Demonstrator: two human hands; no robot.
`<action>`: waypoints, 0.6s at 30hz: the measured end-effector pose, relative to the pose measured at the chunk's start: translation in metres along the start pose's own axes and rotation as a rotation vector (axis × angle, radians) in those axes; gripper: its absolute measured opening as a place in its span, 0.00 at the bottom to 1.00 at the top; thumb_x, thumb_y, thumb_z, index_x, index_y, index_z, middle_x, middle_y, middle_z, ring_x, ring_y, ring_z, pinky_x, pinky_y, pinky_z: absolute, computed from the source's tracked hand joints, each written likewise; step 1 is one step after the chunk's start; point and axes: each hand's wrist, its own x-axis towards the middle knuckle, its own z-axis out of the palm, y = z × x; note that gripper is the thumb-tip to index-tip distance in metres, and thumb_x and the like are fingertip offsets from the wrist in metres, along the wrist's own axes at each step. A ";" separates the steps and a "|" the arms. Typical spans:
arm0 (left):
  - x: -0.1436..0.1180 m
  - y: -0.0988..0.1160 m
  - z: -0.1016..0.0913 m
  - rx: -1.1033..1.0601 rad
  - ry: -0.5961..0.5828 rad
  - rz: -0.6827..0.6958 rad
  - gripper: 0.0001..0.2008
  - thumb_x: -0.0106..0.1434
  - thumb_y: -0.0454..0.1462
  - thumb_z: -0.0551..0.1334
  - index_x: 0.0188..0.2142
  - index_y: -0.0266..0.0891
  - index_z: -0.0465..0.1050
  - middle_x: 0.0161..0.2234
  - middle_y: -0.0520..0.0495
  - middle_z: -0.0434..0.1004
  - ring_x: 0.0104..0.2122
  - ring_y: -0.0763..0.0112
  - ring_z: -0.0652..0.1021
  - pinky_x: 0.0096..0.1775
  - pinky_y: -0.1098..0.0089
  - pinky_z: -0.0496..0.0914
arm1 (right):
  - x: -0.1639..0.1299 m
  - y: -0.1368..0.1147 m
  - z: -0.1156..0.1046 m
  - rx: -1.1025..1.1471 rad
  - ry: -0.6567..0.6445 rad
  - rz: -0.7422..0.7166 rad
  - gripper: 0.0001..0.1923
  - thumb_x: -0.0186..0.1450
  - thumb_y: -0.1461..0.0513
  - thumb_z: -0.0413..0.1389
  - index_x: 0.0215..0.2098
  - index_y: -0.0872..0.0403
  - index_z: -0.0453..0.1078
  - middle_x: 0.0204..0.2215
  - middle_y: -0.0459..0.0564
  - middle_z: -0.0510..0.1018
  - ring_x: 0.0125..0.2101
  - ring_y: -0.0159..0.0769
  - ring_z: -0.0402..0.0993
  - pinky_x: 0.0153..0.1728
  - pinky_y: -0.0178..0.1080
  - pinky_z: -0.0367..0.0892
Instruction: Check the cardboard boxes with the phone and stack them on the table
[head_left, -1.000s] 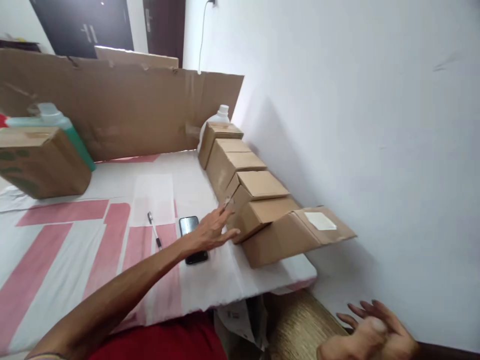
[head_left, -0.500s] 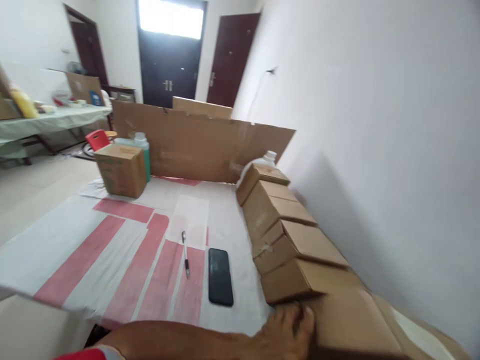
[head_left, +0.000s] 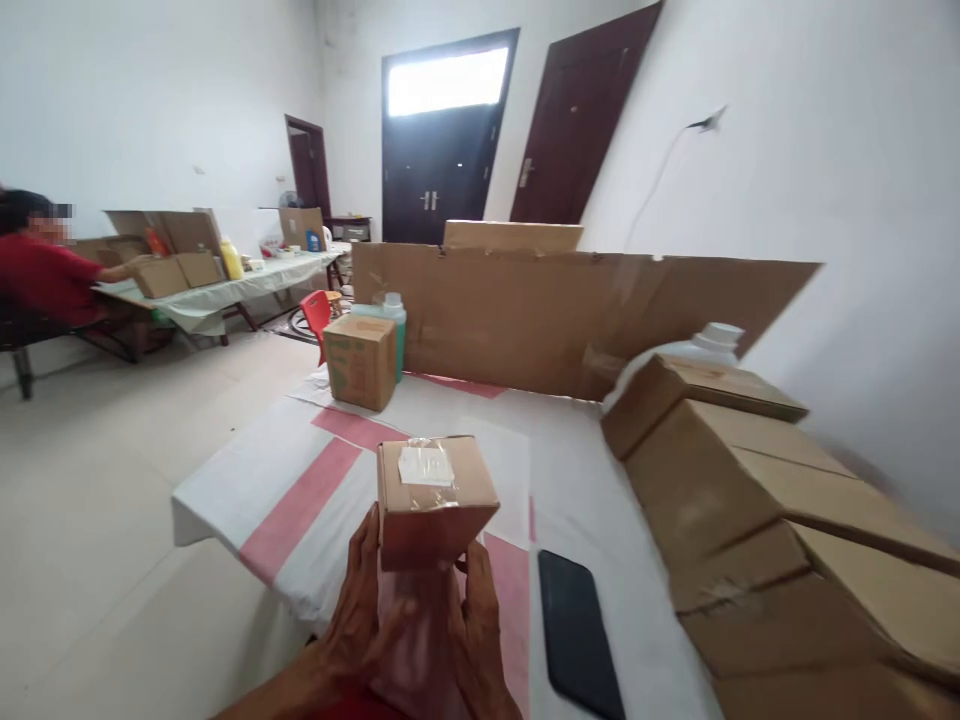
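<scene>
A small cardboard box [head_left: 433,540] with a white label [head_left: 425,466] and clear tape on top is between my two hands, above the striped cloth. My left hand [head_left: 352,610] presses its left side with the fingers stretched upward. On the lower right edge, my right hand [head_left: 476,625] grips it with bent fingers. Under the box, between the hands, a blurred reddish area is hard to make out. A black phone [head_left: 577,635] lies flat on the cloth to the right of my right hand. The pen is out of sight.
Cardboard boxes [head_left: 720,510] line the table's right side, with a white jug [head_left: 694,347] behind. Another box [head_left: 361,365] and a green-liquid bottle [head_left: 397,335] stand back left. A cardboard panel [head_left: 510,320] closes the far edge. A co-worker in red [head_left: 45,265] sits far left.
My right hand has come into view, and both hands now hold a small box over the cloth. My left arm no longer reaches across to the right-hand boxes. The view has swung left.
</scene>
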 end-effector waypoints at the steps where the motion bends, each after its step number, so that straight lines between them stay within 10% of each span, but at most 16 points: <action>1: -0.004 -0.012 0.003 0.017 0.019 -0.044 0.43 0.73 0.43 0.56 0.76 0.48 0.27 0.76 0.37 0.37 0.75 0.47 0.44 0.70 0.40 0.55 | 0.005 0.005 0.012 0.007 -0.016 -0.008 0.24 0.72 0.46 0.52 0.59 0.48 0.68 0.54 0.56 0.78 0.53 0.49 0.75 0.51 0.49 0.73; 9: -0.012 -0.036 0.027 -0.120 0.123 -0.281 0.38 0.72 0.47 0.58 0.74 0.48 0.42 0.74 0.39 0.52 0.74 0.50 0.52 0.71 0.42 0.52 | 0.004 0.029 0.017 0.005 -0.122 0.005 0.25 0.73 0.49 0.51 0.64 0.48 0.65 0.60 0.55 0.74 0.61 0.48 0.70 0.63 0.52 0.65; 18: 0.006 -0.017 -0.013 -0.315 0.137 -0.682 0.36 0.70 0.58 0.55 0.69 0.42 0.59 0.70 0.37 0.63 0.68 0.48 0.66 0.68 0.48 0.63 | -0.003 0.011 0.022 -0.048 -0.061 -0.146 0.26 0.73 0.47 0.51 0.66 0.45 0.67 0.63 0.56 0.69 0.66 0.56 0.63 0.65 0.58 0.63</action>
